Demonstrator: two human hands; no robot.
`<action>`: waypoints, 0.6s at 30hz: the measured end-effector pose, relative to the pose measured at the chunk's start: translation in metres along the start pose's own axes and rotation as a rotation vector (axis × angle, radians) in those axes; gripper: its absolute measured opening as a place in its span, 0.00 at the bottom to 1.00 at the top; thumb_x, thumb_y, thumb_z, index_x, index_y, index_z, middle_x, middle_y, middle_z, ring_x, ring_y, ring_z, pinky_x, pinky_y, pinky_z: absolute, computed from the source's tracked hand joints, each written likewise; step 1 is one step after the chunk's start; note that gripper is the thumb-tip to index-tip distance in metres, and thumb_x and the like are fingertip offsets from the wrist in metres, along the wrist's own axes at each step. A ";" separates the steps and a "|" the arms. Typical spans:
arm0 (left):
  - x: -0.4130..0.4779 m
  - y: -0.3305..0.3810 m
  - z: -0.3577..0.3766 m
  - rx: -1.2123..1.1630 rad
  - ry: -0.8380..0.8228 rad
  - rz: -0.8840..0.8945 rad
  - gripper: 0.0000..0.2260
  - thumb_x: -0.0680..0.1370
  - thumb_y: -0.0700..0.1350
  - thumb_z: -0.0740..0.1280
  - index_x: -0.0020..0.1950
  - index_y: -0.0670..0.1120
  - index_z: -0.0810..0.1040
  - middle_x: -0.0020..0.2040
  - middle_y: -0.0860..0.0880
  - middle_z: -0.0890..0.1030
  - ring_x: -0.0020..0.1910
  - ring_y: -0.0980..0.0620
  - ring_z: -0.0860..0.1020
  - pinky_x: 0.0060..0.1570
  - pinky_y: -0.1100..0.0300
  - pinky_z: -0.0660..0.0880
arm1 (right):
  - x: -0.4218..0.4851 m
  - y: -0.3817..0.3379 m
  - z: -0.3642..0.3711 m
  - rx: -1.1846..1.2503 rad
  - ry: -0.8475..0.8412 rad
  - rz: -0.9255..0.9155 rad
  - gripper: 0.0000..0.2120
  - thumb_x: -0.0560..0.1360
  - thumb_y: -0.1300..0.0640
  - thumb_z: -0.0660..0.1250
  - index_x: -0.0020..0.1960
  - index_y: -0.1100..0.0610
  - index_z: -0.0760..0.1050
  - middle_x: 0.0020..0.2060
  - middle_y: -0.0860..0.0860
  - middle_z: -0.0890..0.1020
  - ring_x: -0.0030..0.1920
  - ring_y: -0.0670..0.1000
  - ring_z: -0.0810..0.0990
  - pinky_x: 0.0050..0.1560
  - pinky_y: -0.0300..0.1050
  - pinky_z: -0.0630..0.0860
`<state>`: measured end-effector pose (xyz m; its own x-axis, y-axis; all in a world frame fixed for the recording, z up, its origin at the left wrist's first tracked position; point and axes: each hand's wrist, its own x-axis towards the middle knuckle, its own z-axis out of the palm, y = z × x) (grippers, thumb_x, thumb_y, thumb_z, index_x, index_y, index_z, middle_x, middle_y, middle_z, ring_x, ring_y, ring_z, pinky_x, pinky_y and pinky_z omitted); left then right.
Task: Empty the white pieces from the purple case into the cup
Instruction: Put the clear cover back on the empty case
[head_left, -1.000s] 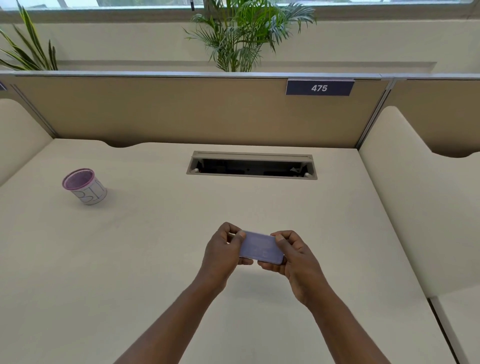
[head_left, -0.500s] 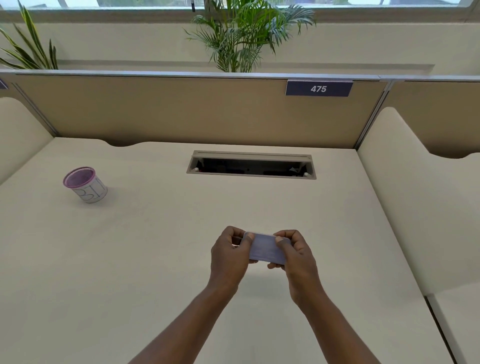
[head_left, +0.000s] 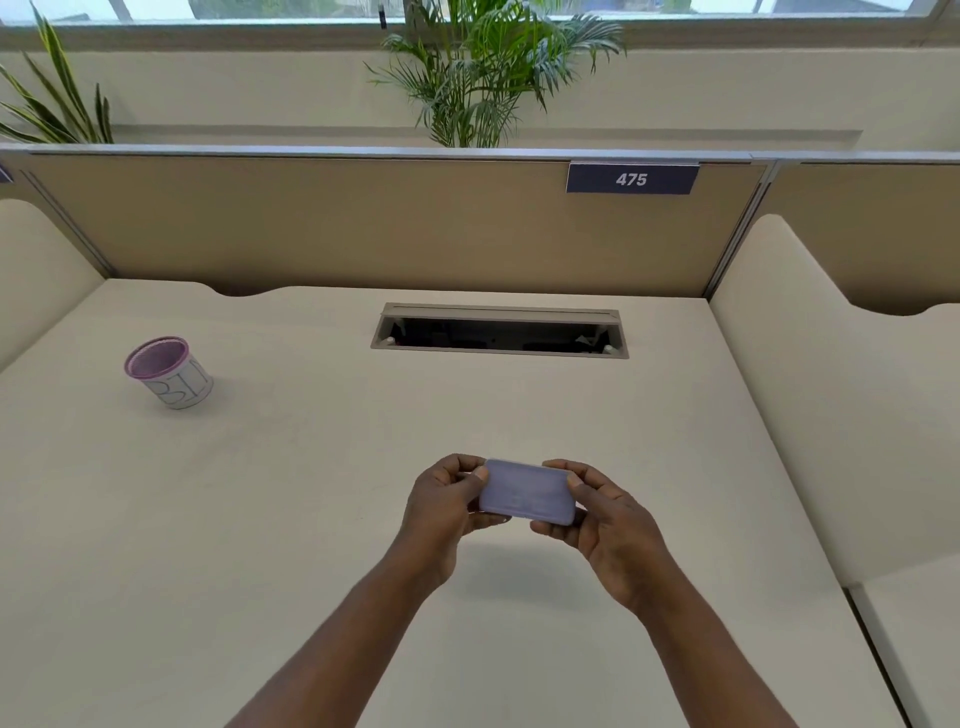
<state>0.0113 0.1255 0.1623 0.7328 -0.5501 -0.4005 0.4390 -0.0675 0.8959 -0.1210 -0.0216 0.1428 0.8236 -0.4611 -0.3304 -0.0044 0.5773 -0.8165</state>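
Note:
A flat purple case (head_left: 527, 491) is held above the cream desk, in front of me at the centre. My left hand (head_left: 448, 501) grips its left end and my right hand (head_left: 602, 514) grips its right end, thumbs on top. The case looks closed; no white pieces show. The cup (head_left: 169, 371), white with a purple mesh-like rim and black lettering, stands upright on the desk far to the left, well apart from both hands.
A rectangular cable slot (head_left: 498, 332) is cut into the desk (head_left: 311, 467) behind the hands. Tan partition panels with a "475" sign (head_left: 631, 178) wall the back; cream dividers flank both sides. Plants stand beyond the partition.
The case has tilted so its broad top face turns more toward me. Both hands keep their grip and stay in nearly the same spot.

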 end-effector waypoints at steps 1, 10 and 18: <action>0.001 0.001 -0.001 -0.024 -0.024 -0.014 0.06 0.82 0.36 0.63 0.51 0.39 0.80 0.47 0.41 0.83 0.43 0.44 0.82 0.45 0.50 0.83 | 0.000 -0.001 -0.002 0.045 -0.019 0.018 0.13 0.82 0.62 0.60 0.58 0.60 0.83 0.57 0.59 0.85 0.51 0.61 0.85 0.50 0.54 0.83; 0.012 -0.013 -0.001 -0.049 -0.043 -0.026 0.09 0.81 0.32 0.61 0.53 0.39 0.81 0.47 0.41 0.84 0.43 0.44 0.84 0.46 0.50 0.83 | -0.003 -0.002 -0.016 -0.010 -0.057 0.004 0.13 0.79 0.59 0.66 0.62 0.58 0.82 0.59 0.58 0.85 0.56 0.60 0.85 0.53 0.53 0.83; 0.043 -0.032 0.030 0.321 -0.001 0.046 0.11 0.80 0.41 0.64 0.59 0.52 0.81 0.49 0.45 0.85 0.50 0.46 0.83 0.48 0.51 0.82 | 0.006 -0.025 -0.041 -0.301 0.128 -0.158 0.10 0.79 0.58 0.70 0.58 0.52 0.84 0.55 0.53 0.87 0.53 0.57 0.86 0.51 0.51 0.84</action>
<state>0.0134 0.0787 0.1217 0.7474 -0.5598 -0.3578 0.2185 -0.3015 0.9281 -0.1389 -0.0664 0.1416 0.7496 -0.6206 -0.2302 -0.0653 0.2767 -0.9587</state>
